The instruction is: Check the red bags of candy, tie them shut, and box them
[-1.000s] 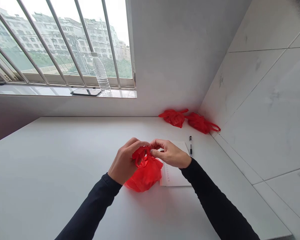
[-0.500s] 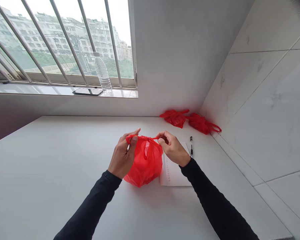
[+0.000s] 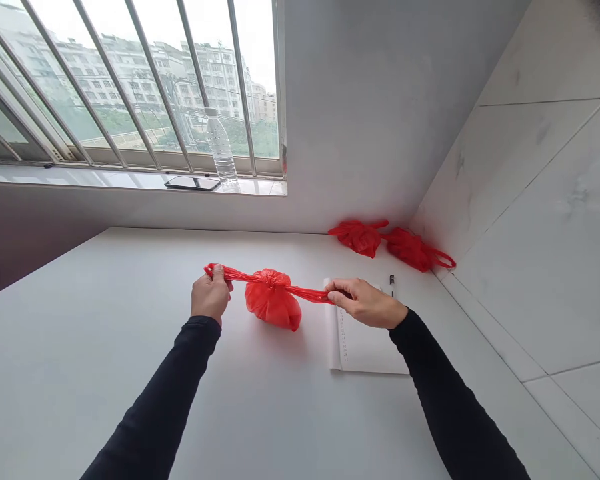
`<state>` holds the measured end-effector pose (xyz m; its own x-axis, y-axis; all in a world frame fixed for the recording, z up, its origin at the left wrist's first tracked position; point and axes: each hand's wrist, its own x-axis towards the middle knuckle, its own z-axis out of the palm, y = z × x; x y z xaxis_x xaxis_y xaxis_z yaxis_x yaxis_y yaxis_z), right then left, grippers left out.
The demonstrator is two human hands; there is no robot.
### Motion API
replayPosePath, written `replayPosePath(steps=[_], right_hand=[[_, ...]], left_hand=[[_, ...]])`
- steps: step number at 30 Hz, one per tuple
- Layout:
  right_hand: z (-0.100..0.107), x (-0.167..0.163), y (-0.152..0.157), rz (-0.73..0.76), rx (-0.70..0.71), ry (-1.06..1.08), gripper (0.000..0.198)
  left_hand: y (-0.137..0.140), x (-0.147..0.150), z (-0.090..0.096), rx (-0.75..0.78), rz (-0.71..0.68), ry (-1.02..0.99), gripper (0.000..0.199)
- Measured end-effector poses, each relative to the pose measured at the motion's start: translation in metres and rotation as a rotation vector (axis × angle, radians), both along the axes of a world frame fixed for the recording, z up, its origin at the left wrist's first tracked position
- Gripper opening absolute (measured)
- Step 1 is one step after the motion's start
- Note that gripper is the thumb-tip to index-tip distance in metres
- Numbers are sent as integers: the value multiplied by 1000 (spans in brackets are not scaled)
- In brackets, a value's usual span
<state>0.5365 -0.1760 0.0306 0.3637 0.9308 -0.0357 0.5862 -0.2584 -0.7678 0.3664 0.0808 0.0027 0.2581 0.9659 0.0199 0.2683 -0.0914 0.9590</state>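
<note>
Hands pull opposite handles of red plastic bag [image 3: 273,303] taut: left hand [image 3: 210,299] fisted on one handle, right hand [image 3: 367,304] pinching the other. Bag bunched into a ball, sitting on white counter [image 3: 105,347] between them. Notepad [image 3: 367,343] under right hand, pen [image 3: 392,285] beside it. Two more red bags [image 3: 390,243] in the corner.

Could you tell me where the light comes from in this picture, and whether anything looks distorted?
Head view: daylight enters through the barred window, blowing out the sky; the red plastic bag casts a soft reddish shadow on the white table; wide-angle distortion splays the bars and tilts the tiled wall.
</note>
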Motion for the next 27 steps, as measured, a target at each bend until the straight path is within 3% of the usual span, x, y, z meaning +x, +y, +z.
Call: replayPosePath(steps=[7, 12, 17, 20, 23, 25, 27], right_hand=[[-7, 1, -2, -36, -4, 19, 26], [-12, -9, -4, -43, -64, -7, 41], [-42, -29, 8, -190, -78, -31, 63], [-61, -37, 16, -184, -108, -55, 56], [-68, -44, 18, -152, -58, -38, 46], [-71, -47, 15, -180, 18, -19, 44], [-79, -48, 9, -301, 108, -78, 42]], left_hand=[[-23, 6, 10, -119, -264, -157, 45], [-54, 11, 8, -128, -466, -84, 36], [-81, 12, -6, -62, -587, 32, 27], [-88, 12, -17, 13, -637, 165, 20], [-94, 9, -21, 91, -632, 296, 37], [-95, 6, -16, 88, -603, 284, 31], [-90, -1, -1, 77, -571, 244, 21]])
